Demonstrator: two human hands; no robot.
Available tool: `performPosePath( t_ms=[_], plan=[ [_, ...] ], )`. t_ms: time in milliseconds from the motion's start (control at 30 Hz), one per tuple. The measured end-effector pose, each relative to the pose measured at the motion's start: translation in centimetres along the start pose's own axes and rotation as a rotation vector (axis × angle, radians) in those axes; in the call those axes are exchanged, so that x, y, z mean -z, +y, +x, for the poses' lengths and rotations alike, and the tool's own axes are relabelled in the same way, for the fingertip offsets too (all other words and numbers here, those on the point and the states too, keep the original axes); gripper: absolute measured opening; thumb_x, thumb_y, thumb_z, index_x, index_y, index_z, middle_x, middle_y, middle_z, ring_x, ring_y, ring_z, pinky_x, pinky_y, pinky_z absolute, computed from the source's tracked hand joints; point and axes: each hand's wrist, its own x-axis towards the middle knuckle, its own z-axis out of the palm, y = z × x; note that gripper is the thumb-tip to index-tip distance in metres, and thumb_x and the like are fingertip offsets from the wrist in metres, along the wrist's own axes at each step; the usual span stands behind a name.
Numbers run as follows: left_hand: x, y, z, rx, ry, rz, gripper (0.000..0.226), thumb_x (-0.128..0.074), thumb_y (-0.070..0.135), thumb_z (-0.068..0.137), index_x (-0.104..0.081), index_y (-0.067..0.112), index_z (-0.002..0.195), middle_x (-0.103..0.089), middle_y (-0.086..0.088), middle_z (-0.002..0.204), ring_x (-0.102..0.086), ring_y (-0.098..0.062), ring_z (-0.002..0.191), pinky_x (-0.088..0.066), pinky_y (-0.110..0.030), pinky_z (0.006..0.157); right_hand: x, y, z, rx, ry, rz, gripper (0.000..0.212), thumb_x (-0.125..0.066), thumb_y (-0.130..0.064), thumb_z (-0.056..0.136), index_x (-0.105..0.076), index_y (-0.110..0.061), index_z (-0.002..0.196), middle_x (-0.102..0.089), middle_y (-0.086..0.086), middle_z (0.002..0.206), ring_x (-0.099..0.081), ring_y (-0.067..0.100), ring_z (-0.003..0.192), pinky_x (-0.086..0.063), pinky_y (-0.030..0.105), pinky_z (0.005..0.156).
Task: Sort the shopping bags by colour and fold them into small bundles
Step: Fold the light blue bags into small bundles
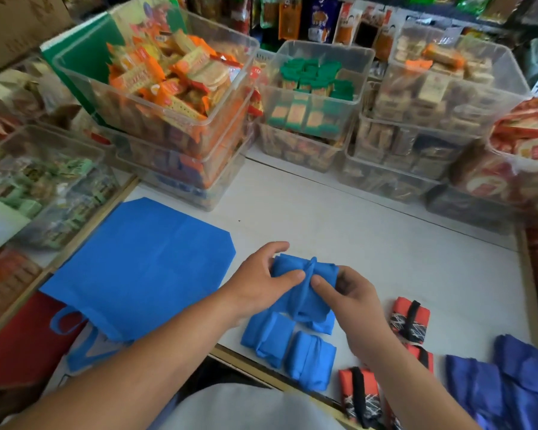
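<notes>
At the near edge of the white bench (370, 231), 2 finished blue bundles (311, 360) lie side by side. To their right sit 3 orange-red bundles (359, 395) bound with black straps, and a heap of dark blue bags (516, 383) lies at the far right. Just behind the 2 finished ones, both hands are on a third blue bundle (292, 266). The left hand (258, 283) grips its left end, fingers (275, 247) curled over the top and thumb pressed against the front. The right hand (354, 299) pinches the bundle's blue strap (309, 265) between thumb and forefinger at its middle. To the left a flat blue bag (137, 268) lies spread open, its handles (69, 321) trailing past the near edge, on top of a red bag (19, 346). Farther back, clear plastic tubs stand in stacks along the bench. The top tub on the left (227, 131) is heaped with orange-wrapped biscuit packets and rests on 2 more filled tubs. The middle top tub (323, 47) holds green-capped packets in rows, and the right one (510, 88) holds beige and brown packets. Red packets (528, 131) pile up at the far right. Off the bench to the left, a low tub (59, 141) holds pale green wrapped sweets. Hanging snack packets (323, 20) line the back.
</notes>
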Motion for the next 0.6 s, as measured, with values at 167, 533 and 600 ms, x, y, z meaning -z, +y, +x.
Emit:
performPosePath(
  t_ms=[167,533,600],
  plan=[
    [0.1,-1.3,1.1,0.076,-0.024,0.059,0.034,-0.057,0.041,0.101,-0.041,0.033,0.130,-0.061,0.005,0.119,-0.064,-0.005,0.099,-0.054,-0.013,0.071,-3.2,1.0,0.5,-0.184,0.012,0.171,0.018,-0.064,-0.012,0.100,-0.070,-0.003,0.114,-0.076,0.018,0.106,-0.074,0.037,0.099,-0.059,0.056,0.090],
    [2.1,-5.8,8.2,0.163,-0.076,0.025,0.037,-0.069,0.018,0.093,-0.056,0.032,0.126,-0.067,0.003,0.116,-0.068,-0.010,0.097,-0.059,-0.033,0.087,-2.0,5.3,4.8,-0.288,0.256,-0.153,0.019,-0.059,-0.032,0.102,-0.070,-0.018,0.110,-0.074,0.001,0.109,-0.069,0.026,0.110,-0.057,0.038,0.093],
    [2.4,-8.2,10.2,0.166,0.071,0.087,0.032,-0.075,0.023,0.087,-0.060,0.032,0.115,-0.068,0.005,0.110,-0.068,-0.014,0.096,-0.060,-0.043,0.088,-0.9,7.7,4.8,-0.168,0.287,-0.602,0.026,-0.059,-0.036,0.101,-0.065,-0.022,0.123,-0.067,-0.006,0.126,-0.059,0.020,0.125,-0.049,0.033,0.101]
  ],
)
